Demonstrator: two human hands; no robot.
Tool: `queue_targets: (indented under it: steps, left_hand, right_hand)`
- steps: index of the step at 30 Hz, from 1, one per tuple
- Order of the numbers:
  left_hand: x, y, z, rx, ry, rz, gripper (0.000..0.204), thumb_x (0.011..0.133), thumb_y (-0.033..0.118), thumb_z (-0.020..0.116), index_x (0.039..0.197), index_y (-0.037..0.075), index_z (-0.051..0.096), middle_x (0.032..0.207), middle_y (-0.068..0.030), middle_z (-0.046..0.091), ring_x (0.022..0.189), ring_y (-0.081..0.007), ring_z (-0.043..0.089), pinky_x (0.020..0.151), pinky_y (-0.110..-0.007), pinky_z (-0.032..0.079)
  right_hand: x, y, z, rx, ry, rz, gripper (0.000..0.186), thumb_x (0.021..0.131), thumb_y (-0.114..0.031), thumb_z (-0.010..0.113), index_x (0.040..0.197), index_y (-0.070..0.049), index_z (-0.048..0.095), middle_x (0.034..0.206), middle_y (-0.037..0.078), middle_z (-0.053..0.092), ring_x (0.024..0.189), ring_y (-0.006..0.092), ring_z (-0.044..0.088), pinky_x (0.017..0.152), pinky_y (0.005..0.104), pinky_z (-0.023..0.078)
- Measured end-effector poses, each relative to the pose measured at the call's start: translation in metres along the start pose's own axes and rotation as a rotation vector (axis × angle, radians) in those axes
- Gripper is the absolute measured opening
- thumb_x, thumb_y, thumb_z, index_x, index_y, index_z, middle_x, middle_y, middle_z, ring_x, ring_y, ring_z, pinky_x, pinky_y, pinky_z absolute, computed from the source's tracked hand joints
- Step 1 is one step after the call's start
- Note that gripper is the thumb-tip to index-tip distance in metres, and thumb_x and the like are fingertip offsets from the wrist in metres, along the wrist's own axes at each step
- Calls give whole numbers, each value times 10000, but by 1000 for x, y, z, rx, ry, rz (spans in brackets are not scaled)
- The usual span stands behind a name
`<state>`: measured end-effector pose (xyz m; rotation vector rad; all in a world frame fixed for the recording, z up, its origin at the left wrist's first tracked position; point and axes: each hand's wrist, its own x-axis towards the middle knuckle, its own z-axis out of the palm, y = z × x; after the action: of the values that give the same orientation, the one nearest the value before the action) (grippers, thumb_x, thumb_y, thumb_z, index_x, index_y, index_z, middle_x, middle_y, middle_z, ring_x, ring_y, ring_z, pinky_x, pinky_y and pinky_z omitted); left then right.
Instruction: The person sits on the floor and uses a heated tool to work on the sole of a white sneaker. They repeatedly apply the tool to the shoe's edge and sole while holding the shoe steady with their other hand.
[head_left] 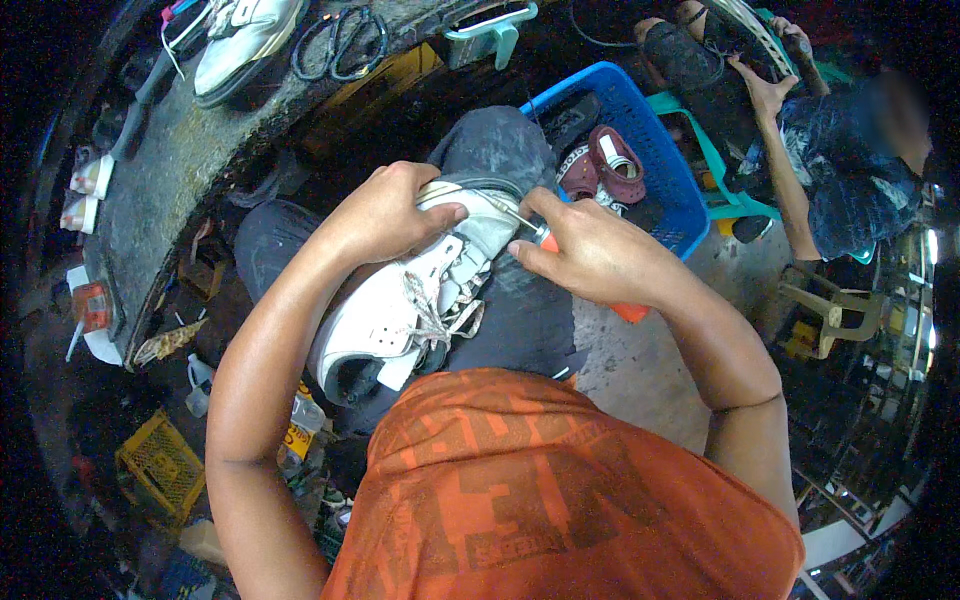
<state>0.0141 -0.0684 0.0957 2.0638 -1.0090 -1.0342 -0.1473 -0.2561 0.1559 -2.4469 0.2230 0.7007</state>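
Note:
A white sneaker [372,312] lies slantwise across my lap, its heel opening toward my body and its laces loose. My left hand [385,215] grips the toe end, with the thumb pressed along the edge of the sole. In my right hand [585,245] is an awl [546,238] with an orange handle and a thin metal shaft. The shaft points at the front of the sneaker, near the sole edge. My fingers hide much of the handle, and I cannot tell whether the tip is in the material.
A blue plastic basket [690,200] holding maroon clogs [618,168] stands beyond my right hand. Another sneaker [240,55] and a coiled dark cord [340,45] lie on the worn bench [215,135] at far left. A co-worker [835,165] sits at far right. A yellow crate [163,465] is at lower left.

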Motion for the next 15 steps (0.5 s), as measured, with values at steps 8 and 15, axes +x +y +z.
queue_targets:
  steps: [8, 15]
  left_hand:
    - [2, -16, 1, -20, -13, -7, 484, 868, 390, 747, 1020, -67, 699, 914, -269, 721, 860, -363, 729, 778, -438, 554]
    - [-13, -18, -33, -106, -164, -42, 595, 870, 511, 733, 1115, -30, 685, 994, -202, 731, 914, -295, 712, 820, -407, 546]
  right_hand:
    - [7, -2, -10, -122, 0, -2, 509, 955, -396, 591, 1210, 42, 542, 960, 343, 678, 970, 498, 669, 887, 547, 518]
    - [1, 10, -32, 101, 220, -49, 560, 836, -412, 769, 1188, 1, 633, 915, 179, 721, 802, 321, 702, 749, 414, 558]
